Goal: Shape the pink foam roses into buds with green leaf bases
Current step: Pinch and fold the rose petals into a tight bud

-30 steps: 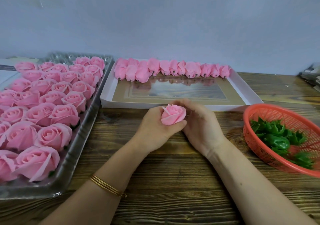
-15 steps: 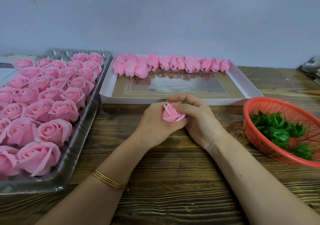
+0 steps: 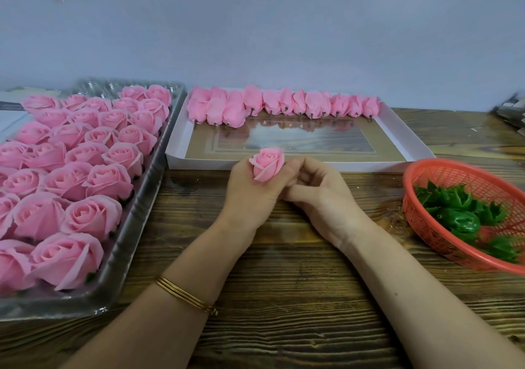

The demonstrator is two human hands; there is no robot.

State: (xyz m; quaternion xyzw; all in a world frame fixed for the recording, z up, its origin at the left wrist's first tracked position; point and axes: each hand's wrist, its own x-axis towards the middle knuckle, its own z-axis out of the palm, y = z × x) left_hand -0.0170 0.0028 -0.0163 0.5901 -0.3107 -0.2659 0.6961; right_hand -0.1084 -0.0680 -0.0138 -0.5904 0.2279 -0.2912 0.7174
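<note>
A pink foam rose point(image 3: 268, 163) stands upright in my left hand point(image 3: 250, 195), whose fingers curl round its lower half. My right hand point(image 3: 318, 195) sits against the left one, fingers curled in beside the rose's base; whether they pinch the rose I cannot tell. Several open pink roses point(image 3: 85, 170) fill the clear plastic tray point(image 3: 125, 263) on the left. A row of shaped pink buds point(image 3: 281, 106) lies along the far side of the white box lid point(image 3: 397, 138). Green leaf bases point(image 3: 460, 212) lie in the red basket point(image 3: 426, 226) at the right.
All of this rests on a dark wooden table point(image 3: 284, 297) against a pale wall. Some grey items point(image 3: 511, 113) lie at the far right edge. White paper point(image 3: 8, 118) shows behind the plastic tray at the far left.
The rose has turned upright in my left hand, its top now facing up. My right hand's fingers came off the top of the rose and curled down beside its base.
</note>
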